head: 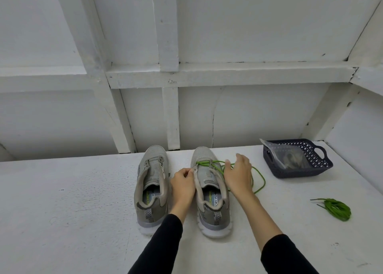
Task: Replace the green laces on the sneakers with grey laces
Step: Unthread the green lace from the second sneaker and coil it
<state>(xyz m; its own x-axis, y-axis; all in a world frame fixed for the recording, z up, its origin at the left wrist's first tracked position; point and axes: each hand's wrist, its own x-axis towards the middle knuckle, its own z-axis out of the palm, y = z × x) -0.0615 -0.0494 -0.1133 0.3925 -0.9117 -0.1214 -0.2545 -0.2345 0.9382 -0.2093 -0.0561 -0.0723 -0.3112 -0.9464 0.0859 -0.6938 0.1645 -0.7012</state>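
Starting at the left, my white desk carries the left sneaker, a grey shoe standing upright with its toe pointing away from me and no lace in its eyelets. Just beside it, in the gap between the two shoes, my left hand rests with its fingers curled in, pinching the left edge of the eyelet strip on the right sneaker. That shoe stands parallel to the first, toe away from me, and the green lace crosses only its farthest eyelets near the toe; the rest of the lace trails off to the right in loose loops on the desk. My right hand is over those loops at the shoe's right side, with the fingers spread and fairly straight; I cannot tell whether they touch the lace under them. Both my forearms come up from the bottom edge in black sleeves. Farther right, near the front, a second green lace lies bundled in a small heap, well apart from the shoes. At the back right, near the wall, a dark blue basket holds a clear plastic bag with greyish laces inside it, blurred through the plastic.
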